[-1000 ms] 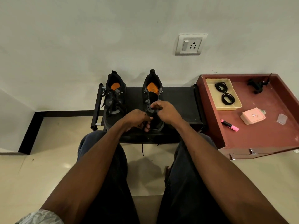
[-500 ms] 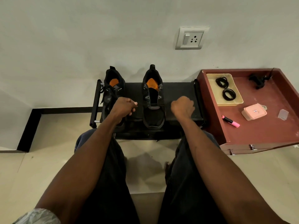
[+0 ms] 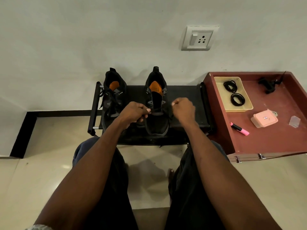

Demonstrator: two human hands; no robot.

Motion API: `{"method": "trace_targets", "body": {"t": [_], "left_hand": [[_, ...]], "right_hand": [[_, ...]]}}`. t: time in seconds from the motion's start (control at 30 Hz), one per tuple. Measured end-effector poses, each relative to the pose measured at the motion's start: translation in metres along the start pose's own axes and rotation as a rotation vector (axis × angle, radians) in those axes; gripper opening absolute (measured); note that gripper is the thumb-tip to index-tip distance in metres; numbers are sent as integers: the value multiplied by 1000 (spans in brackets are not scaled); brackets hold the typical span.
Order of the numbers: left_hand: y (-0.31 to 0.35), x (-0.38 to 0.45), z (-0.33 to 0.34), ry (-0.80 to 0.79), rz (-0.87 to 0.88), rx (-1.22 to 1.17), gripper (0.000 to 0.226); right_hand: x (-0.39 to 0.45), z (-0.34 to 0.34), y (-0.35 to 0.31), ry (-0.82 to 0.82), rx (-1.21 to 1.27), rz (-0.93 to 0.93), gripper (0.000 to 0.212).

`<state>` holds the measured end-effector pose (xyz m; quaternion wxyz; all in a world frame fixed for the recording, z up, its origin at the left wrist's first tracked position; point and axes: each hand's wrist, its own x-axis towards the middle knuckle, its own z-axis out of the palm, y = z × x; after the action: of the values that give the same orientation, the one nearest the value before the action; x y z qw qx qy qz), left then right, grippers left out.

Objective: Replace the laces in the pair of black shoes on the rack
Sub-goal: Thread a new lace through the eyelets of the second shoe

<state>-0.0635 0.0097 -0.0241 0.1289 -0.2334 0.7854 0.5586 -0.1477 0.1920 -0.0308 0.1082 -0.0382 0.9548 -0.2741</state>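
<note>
Both hands hover over the right black shoe (image 3: 156, 120) on the rack (image 3: 184, 97); left hand (image 3: 134, 112) and right hand (image 3: 183, 109) each pinch a black lace (image 3: 157, 110) end, stretched between their fingers.

The room was dim and evenly lit. Soft shadows lay on the floor (image 3: 149, 176) between the legs. The black shoes (image 3: 156, 113) lost detail. Wide-angle bending showed at the edges.
</note>
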Motion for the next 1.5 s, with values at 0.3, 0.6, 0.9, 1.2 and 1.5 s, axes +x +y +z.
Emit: {"method": "trace_targets", "body": {"t": [0.3, 0.6, 0.9, 1.2, 1.5], "left_hand": [[1, -1, 7, -43, 7, 32, 20], [-3, 2, -1, 8, -6, -14, 17], [-9, 4, 1, 40, 25, -56, 17], [-9, 4, 9, 10, 96, -69, 12], [-6, 6, 15, 42, 128, -88, 17]], "right_hand": [[-21, 12, -12, -235, 194, -260, 45], [-10, 12, -4, -169, 101, -118, 20], [-16, 4, 3, 114, -247, -58, 22], [-18, 25, -15, -353, 346, -249, 11], [-15, 28, -11, -330, 567, -69, 5]]}}
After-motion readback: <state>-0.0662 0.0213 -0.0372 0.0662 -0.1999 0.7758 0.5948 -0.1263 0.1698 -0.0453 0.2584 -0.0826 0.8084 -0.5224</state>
